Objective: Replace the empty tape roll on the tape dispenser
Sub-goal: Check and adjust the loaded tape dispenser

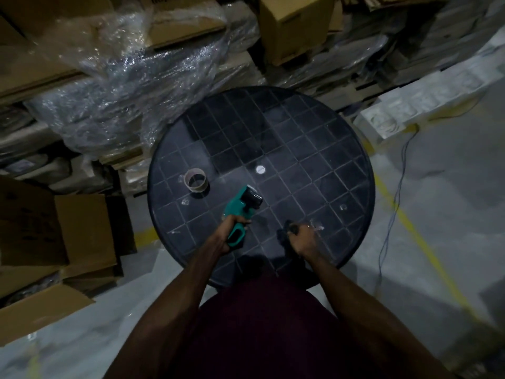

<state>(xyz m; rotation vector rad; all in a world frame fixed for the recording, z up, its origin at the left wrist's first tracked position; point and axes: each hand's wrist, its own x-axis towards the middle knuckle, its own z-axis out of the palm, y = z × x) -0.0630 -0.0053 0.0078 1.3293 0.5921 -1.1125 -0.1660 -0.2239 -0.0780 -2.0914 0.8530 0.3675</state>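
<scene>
A teal tape dispenser with a black roller hub points away from me over the round black table. My left hand grips its handle near the table's front edge. A tape roll with a brown core stands on the table just left of the dispenser's head. My right hand is closed on a dark object at the front of the table; the dim light hides what that object is.
Cardboard boxes stand on the floor at the left. Plastic-wrapped stacks and cartons rise behind the table. A white foam block and a thin cable lie on the grey floor at the right, beside a yellow line.
</scene>
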